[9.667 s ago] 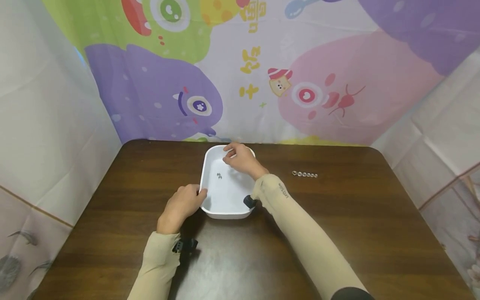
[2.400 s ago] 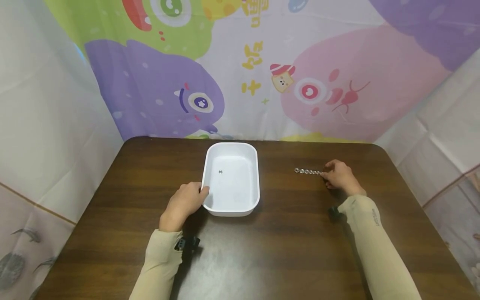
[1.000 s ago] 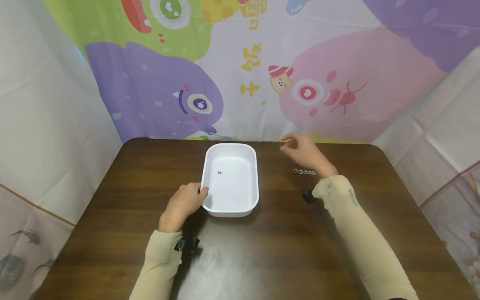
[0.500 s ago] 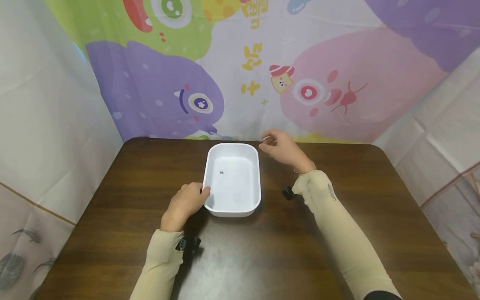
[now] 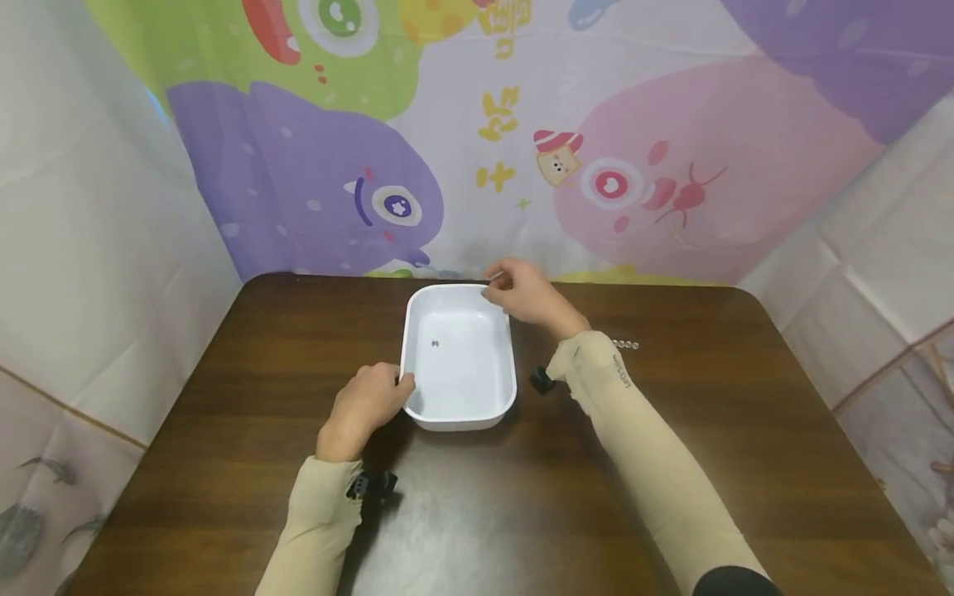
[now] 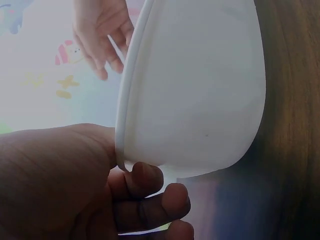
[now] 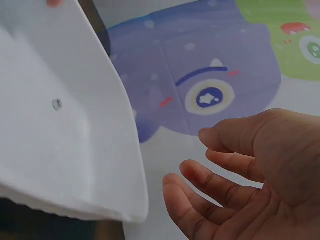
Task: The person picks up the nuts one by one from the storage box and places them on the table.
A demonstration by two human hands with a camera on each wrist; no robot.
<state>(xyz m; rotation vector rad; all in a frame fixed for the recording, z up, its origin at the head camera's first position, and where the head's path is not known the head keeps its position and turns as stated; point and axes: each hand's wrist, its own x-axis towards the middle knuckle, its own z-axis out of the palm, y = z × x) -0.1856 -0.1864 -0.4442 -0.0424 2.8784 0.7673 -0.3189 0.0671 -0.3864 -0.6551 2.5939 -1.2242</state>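
**Right hand brought back over the far rim of the tray**

Head view: the white tray (image 5: 458,356) is steadied at its near left corner by the left hand (image 5: 363,406). The right hand (image 5: 525,291), beside the row of nuts (image 5: 624,343) a moment ago, is now raised at the tray's far right corner; a nut is judged to be carried, though none can be made out. One nut (image 5: 435,343) lies inside.

Left wrist view: the rim is clamped between thumb and curled fingers (image 6: 150,182).

Right wrist view: the right hand (image 7: 240,175) is seen loosely open, palm bare; a pinch cannot be told
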